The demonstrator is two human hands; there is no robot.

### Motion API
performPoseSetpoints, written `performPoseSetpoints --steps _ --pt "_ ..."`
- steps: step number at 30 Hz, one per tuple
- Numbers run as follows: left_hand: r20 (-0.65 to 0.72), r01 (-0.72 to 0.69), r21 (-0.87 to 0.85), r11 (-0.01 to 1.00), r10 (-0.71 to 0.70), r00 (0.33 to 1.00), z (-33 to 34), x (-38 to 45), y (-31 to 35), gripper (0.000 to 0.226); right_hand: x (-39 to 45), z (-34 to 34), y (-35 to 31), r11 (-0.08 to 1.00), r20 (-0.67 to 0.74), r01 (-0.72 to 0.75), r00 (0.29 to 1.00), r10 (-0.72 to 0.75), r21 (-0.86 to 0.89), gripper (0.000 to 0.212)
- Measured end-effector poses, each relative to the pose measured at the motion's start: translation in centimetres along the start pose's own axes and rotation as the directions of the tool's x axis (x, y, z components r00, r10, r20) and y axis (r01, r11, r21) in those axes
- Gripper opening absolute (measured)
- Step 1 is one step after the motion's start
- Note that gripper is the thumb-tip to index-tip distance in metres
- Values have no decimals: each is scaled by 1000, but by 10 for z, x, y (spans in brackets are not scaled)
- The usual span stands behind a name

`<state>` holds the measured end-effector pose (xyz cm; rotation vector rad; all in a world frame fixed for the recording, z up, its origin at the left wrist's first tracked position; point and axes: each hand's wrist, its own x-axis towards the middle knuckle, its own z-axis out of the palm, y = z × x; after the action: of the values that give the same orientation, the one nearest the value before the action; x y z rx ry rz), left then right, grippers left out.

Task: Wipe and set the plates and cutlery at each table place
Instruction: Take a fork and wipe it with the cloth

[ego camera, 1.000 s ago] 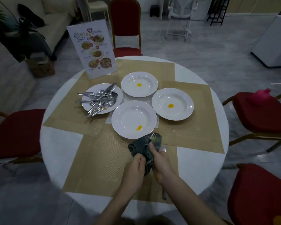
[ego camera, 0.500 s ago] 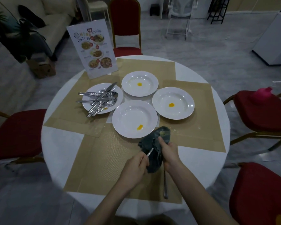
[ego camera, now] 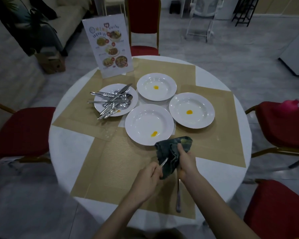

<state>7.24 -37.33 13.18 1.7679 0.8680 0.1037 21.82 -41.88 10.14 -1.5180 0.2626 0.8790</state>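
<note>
The round counter carried tan mats and a menu stand. Four white plates sat clustered at its middle; three showed a yellow spot, and the left one held a pile of cutlery. Near the front plate, the right hand gripped a dark cloth, while the left hand held a utensil whose end went into the cloth. Another utensil lay on the mat below the right hand.
</note>
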Motion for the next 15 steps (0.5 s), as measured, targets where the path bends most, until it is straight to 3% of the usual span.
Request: performPoseSetpoints --steps 4,10,15 --pt "-37 -3 -61 998 1 999 -1 0 4 25 -17 10 3 998 111 -39 993 34 42 24" --pt "-14 -26 -92 995 25 1000 -9 -6 -2 26 5 -5 -24 981 -47 -5 999 14 193 27" --pt "-96 -31 -124 992 19 995 2 10 6 29 -27 3 -6 991 315 -133 941 121 17 31"
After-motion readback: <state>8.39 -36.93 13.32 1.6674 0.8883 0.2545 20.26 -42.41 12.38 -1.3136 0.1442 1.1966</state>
